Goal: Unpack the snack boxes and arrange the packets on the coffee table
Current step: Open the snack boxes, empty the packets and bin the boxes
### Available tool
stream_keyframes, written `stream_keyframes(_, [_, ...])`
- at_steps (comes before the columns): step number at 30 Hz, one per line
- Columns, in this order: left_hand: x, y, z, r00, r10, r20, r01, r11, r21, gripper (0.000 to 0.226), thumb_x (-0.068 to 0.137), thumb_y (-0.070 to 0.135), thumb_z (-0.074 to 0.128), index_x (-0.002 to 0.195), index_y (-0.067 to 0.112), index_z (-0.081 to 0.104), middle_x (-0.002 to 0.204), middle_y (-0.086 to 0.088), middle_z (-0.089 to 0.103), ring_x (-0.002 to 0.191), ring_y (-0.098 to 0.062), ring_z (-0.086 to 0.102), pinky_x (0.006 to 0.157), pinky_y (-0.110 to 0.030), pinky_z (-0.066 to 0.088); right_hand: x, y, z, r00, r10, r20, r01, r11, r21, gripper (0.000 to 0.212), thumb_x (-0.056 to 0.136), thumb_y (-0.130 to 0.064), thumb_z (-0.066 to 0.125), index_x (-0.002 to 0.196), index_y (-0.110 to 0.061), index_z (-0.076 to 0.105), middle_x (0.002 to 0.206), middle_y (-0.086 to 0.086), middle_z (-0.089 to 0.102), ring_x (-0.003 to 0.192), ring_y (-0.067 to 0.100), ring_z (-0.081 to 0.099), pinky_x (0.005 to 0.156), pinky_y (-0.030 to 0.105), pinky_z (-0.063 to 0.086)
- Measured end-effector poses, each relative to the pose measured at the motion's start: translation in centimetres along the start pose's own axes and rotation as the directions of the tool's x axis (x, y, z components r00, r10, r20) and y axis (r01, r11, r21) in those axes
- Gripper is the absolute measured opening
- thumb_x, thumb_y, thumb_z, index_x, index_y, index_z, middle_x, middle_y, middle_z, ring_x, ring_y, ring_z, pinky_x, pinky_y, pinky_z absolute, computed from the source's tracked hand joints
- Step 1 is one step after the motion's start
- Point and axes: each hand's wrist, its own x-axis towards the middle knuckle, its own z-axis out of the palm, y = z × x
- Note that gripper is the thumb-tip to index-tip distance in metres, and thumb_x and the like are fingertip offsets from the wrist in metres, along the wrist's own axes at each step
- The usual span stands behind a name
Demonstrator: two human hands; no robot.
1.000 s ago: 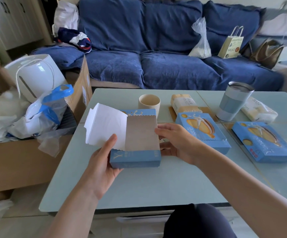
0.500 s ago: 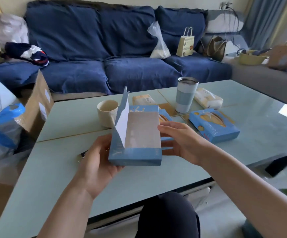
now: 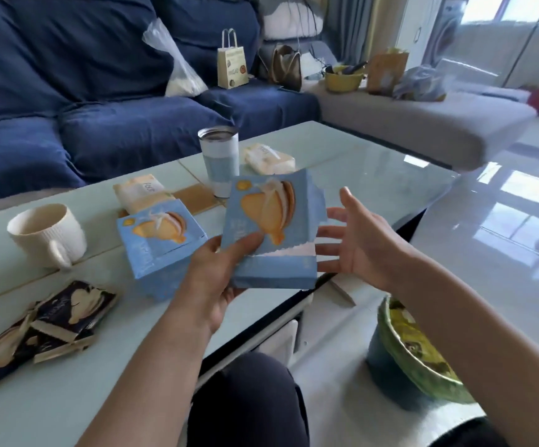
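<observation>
My left hand (image 3: pixel 216 272) grips a blue snack box (image 3: pixel 274 233) from below, thumb on its printed lid, and holds it above the coffee table's (image 3: pixel 68 391) near right corner. The lid lies down with its torn edge showing. My right hand (image 3: pixel 355 240) hovers open just right of the box, fingers spread, not gripping it. A second blue snack box (image 3: pixel 158 243) stands on the table to the left. Several dark snack packets (image 3: pixel 48 324) lie in a loose pile at the near left. Two pale packets (image 3: pixel 140 191) (image 3: pixel 268 156) lie farther back.
A cream mug (image 3: pixel 45 233) stands at the left and a steel tumbler (image 3: pixel 219 156) behind the boxes. A green bin (image 3: pixel 419 353) sits on the floor by my right forearm. A blue sofa (image 3: pixel 116 117) with bags runs behind the table; my knee is below.
The view has swung right. The box's lid, upright before, is now down with its picture side showing. My right hand has come off the box and opened. Dark packets now show at the left.
</observation>
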Motion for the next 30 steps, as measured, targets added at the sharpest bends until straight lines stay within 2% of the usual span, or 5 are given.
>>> stream_keyframes(4, [1.5, -2.5, 4.7, 1.0, -0.009, 0.03, 0.007, 0.999, 0.053, 0.037, 0.074, 0.014, 0.079, 0.109, 0.011, 0.065, 0.09, -0.006, 0.073, 0.076, -0.019, 0.068, 0.06, -0.028, 0.055, -0.9, -0.1, -4.9, 0.994, -0.05, -0.098, 0.048, 0.999, -0.019, 0.052, 0.096, -0.058, 0.038, 0.103, -0.012, 0.062, 0.091, 0.016, 0.071, 0.08, 0.033, 0.07, 0.072, 0.048, 0.059])
stream_keyframes(8, [2.3, -5.4, 9.6, 0.996, -0.027, 0.082, 0.019, 0.996, 0.092, 0.041, 0.071, 0.012, 0.082, 0.109, 0.011, 0.066, 0.099, -0.01, 0.074, 0.081, -0.023, 0.071, 0.072, -0.037, 0.06, -2.2, 0.2, -9.2, 0.98, -0.095, -0.173, 0.08, 0.993, -0.091, 0.026, 0.096, -0.032, 0.055, 0.105, -0.009, 0.064, 0.086, 0.012, 0.072, 0.073, 0.027, 0.072, 0.062, 0.042, 0.06])
stream_keyframes(15, [4.3, -11.8, 16.6, 0.969, -0.12, 0.214, 0.062, 0.964, 0.257, 0.049, 0.073, 0.02, 0.083, 0.116, 0.011, 0.06, 0.103, -0.011, 0.071, 0.076, -0.019, 0.067, 0.051, -0.024, 0.052, -3.2, 2.4, -18.4, 0.939, -0.01, -0.345, -0.021, 0.996, -0.084, 0.033, 0.091, -0.012, 0.064, 0.122, -0.007, 0.055, 0.111, 0.019, 0.065, 0.092, 0.032, 0.071, 0.071, 0.047, 0.06])
stream_keyframes(24, [7.8, -22.5, 20.8, 0.885, -0.296, 0.359, 0.093, 0.868, 0.487, 0.04, 0.075, 0.015, 0.082, 0.109, 0.008, 0.063, 0.103, -0.008, 0.073, 0.087, -0.021, 0.072, 0.069, -0.03, 0.057, -2.7, 8.2, -28.2, 0.853, 0.071, -0.518, -0.146, 0.984, -0.105, 0.029, 0.086, -0.001, 0.064, 0.114, -0.008, 0.06, 0.107, 0.018, 0.065, 0.1, 0.031, 0.065, 0.078, 0.045, 0.056])
stream_keyframes(30, [9.5, -27.4, 22.9, 0.873, -0.316, 0.371, -0.029, 0.726, 0.687, 0.045, 0.08, 0.018, 0.078, 0.118, 0.014, 0.055, 0.114, -0.003, 0.067, 0.099, -0.019, 0.065, 0.088, -0.037, 0.055, -1.0, 12.1, -32.1, 0.805, 0.124, -0.58, -0.225, 0.969, -0.105, 0.032, 0.082, 0.007, 0.061, 0.11, -0.009, 0.059, 0.098, 0.011, 0.063, 0.091, 0.025, 0.063, 0.066, 0.033, 0.053])
